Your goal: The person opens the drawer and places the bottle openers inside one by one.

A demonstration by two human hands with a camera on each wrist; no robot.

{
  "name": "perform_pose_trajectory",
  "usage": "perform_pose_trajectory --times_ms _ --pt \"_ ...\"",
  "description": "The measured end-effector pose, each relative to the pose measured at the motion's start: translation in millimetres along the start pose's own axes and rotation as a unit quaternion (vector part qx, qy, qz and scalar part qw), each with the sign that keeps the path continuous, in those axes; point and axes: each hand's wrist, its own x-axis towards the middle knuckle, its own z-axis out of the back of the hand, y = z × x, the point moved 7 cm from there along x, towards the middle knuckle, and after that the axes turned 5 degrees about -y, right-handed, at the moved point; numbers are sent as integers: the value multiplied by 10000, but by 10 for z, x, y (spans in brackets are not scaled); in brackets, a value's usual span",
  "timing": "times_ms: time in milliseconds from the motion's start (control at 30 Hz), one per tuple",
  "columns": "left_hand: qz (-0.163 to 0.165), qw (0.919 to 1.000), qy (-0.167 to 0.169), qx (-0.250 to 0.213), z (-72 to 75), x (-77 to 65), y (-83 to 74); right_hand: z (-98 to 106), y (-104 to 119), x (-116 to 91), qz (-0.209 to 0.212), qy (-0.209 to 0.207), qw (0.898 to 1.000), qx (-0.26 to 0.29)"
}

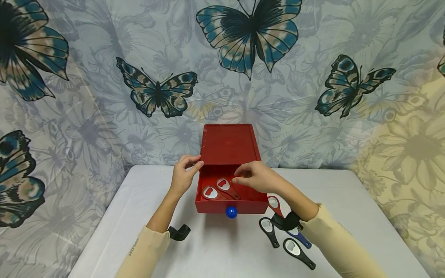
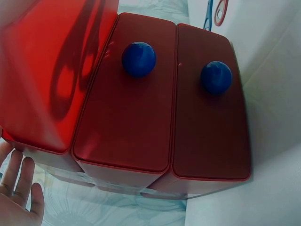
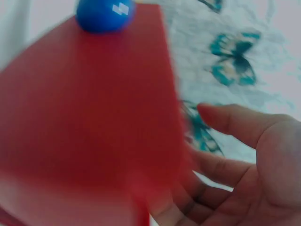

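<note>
A red drawer cabinet (image 1: 229, 143) has its top drawer (image 1: 212, 207) pulled out, with a blue knob (image 1: 231, 212) on the front. Inside lie a red bottle opener (image 1: 227, 188) and another red bottle opener (image 1: 210, 193), both with oval heads. My left hand (image 1: 182, 178) touches the cabinet's left edge near the drawer opening, its fingers extended. Over the drawer's right side hovers my right hand (image 1: 258, 177). In the right wrist view, that hand (image 3: 235, 165) has thumb and fingers apart, with nothing seen between them.
Right of the drawer, on the white table (image 1: 139, 200), lie a red opener (image 1: 278, 209), a blue opener (image 1: 304, 241) and two black openers (image 1: 306, 259). Two closed lower drawers (image 2: 124, 117) show in the left wrist view. A butterfly-patterned cloth (image 1: 278, 100) hangs behind.
</note>
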Motion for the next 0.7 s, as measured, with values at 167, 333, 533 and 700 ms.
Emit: perform_pose_trajectory --times_ms 167,333,533,700 --pt "-42 10000 18 61 5 0 1 314 -71 -70 167 -264 9995 -38" --pt "-54 9999 0 91 12 5 4 620 -275 -112 -16 -578 9983 106" --pt "-61 9999 52 85 1 3 -5 874 -722 -152 -677 -817 9934 442" --pt "-12 10000 40 11 2 1 -1 897 -1132 -105 -864 -1061 9906 42"
